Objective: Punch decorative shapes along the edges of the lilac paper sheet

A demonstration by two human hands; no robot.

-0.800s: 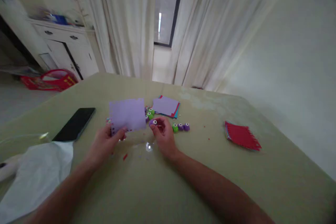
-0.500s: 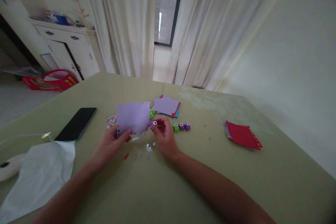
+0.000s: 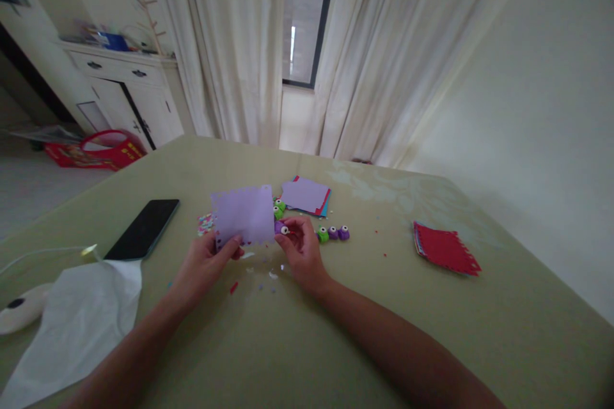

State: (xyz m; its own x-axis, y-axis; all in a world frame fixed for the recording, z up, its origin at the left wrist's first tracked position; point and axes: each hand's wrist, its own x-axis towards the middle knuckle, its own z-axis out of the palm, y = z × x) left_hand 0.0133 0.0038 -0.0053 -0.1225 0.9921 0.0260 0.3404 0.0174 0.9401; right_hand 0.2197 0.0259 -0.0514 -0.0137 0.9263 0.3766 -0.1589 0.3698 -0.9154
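My left hand (image 3: 206, 262) pinches the lower left corner of a lilac paper sheet (image 3: 244, 214) with a scalloped top edge, holding it upright above the green table (image 3: 336, 332). My right hand (image 3: 300, 249) is closed round a small purple paper punch (image 3: 281, 228) pressed against the sheet's right edge. Small paper bits (image 3: 268, 273) lie on the table below the hands.
Green and purple punches (image 3: 333, 233) sit right of my hand, two more green ones (image 3: 278, 208) behind the sheet. A stack of coloured papers (image 3: 306, 195) lies further back, red punched paper (image 3: 444, 248) at right. A black phone (image 3: 142, 228), a white tissue (image 3: 77, 326) and a cable (image 3: 43, 252) lie left.
The lilac sheet has moved right, its edge now at the purple punch in my right hand. The right hand has stayed in place.
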